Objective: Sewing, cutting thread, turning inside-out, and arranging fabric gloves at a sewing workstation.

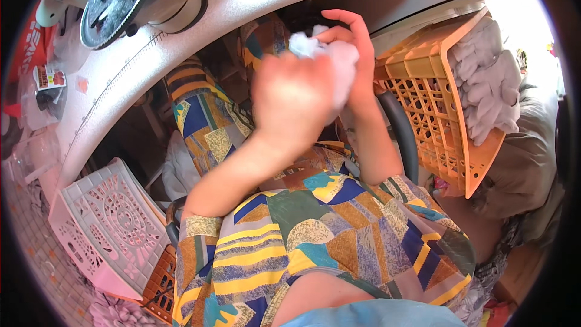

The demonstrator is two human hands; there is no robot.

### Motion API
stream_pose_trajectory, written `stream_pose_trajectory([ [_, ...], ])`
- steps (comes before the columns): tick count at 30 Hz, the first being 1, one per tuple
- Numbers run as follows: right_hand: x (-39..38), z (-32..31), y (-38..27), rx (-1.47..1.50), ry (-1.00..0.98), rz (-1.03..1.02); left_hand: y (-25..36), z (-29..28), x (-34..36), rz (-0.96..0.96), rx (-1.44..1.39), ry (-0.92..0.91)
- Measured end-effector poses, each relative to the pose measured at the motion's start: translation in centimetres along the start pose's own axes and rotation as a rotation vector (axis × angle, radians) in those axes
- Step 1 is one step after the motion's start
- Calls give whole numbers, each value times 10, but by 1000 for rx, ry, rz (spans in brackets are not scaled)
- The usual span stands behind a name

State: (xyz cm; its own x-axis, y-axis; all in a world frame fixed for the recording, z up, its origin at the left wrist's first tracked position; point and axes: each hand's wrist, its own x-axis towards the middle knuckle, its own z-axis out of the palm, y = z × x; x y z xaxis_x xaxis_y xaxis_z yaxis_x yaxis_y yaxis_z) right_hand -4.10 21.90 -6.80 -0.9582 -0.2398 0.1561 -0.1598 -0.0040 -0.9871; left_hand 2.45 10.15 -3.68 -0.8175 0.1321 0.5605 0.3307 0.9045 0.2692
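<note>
A bunched white knitted piece (342, 71), perhaps a sock or glove, is held between my two hands in front of me, over my lap. My left hand (293, 91) is blurred by motion; it looks closed in a fist on the near left side of the cloth. My right hand (361, 48) wraps the cloth from the right, with its fingers curled over the top and the index finger raised. A pale bluish bit of the fabric sticks out above my left knuckles. The left fingertips are hidden.
An orange plastic basket (417, 106) piled with similar white pieces (484, 79) stands tilted at the right. At left sits a grey-pink crate (115, 224). A curved white worktop (242, 0) with a ruler strip and a round machine dial (118, 3) lies ahead.
</note>
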Motion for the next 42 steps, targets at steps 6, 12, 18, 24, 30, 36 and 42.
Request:
stream_pose_trajectory([
  [6, -5, -12, -8, -741, 248, -380, -2, 8, -5, -133, -140, 29],
  [12, -24, -31, -32, -898, 368, -302, -2, 18, -5, -44, -147, 219],
  [18, -22, -52, -38, -553, 365, -395, 25, 15, -26, 102, -736, 18],
  [24, -39, -55, -54, 234, 58, 150, -11, 4, -2, 114, -404, 1],
  [30, -38, -76, -65, -10, 303, 35, -11, 20, -21, -552, -1054, 32],
  [36, -45, -90, -65, -504, -236, -65, -16, 13, -24, -386, -1055, -174],
  [42, -42, -99, -63, -174, -344, 32, -4, 22, -25, -124, -1220, -175],
])
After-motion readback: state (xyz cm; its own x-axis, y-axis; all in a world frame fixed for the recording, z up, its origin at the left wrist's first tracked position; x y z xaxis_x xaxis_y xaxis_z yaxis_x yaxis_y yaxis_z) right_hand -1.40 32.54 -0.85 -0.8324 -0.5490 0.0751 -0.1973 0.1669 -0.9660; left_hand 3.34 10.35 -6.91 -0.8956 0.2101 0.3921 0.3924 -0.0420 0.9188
